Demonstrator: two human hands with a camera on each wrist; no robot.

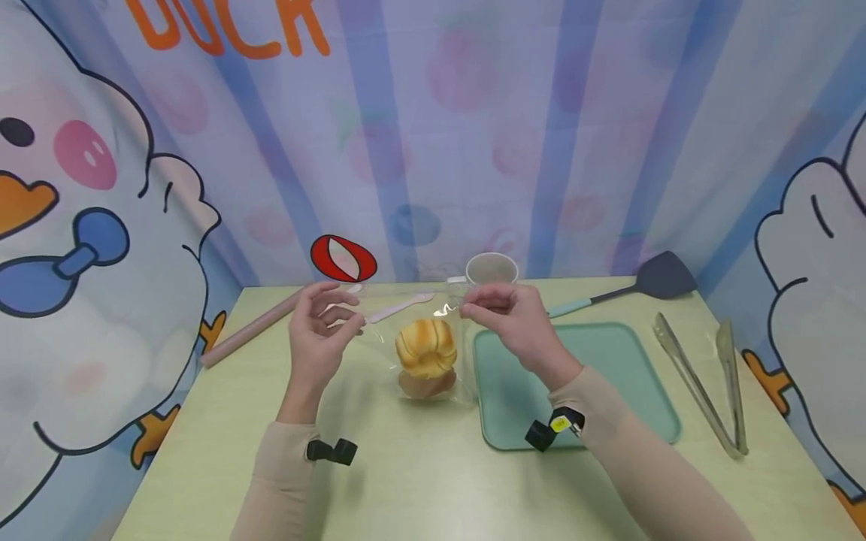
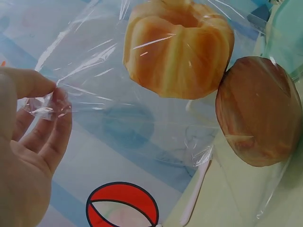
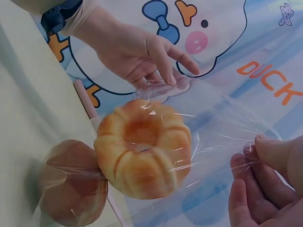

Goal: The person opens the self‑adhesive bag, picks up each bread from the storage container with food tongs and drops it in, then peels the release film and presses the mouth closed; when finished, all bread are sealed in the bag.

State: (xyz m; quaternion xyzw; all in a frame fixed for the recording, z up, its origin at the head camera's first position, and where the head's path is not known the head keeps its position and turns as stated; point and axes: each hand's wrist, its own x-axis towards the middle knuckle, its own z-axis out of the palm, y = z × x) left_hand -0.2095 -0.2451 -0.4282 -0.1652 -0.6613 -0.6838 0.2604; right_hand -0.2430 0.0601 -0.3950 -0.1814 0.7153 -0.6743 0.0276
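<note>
A clear plastic bag [image 2: 99, 92] hangs between my two hands, above the table. Inside it are a golden ring-shaped bread [image 1: 426, 347] and, below that, a smooth brown bread [image 1: 428, 386]. My left hand [image 1: 318, 338] pinches one upper corner of the bag between thumb and fingers, as the left wrist view shows. At the opposite upper corner, my right hand [image 1: 514, 327] pinches the film too; its grip shows in the right wrist view. The golden bread [image 3: 142, 170] touches the brown bread [image 3: 73, 189] through their sides.
A green tray [image 1: 636, 391] lies under my right forearm, with metal tongs [image 1: 700, 398] to its right. Behind are a spatula [image 1: 666, 276], a white mug [image 1: 492, 269] and a pale purple plastic utensil [image 1: 399, 309]. A pinkish rod [image 1: 250, 330] lies at left. A printed curtain [image 1: 467, 150] closes the back.
</note>
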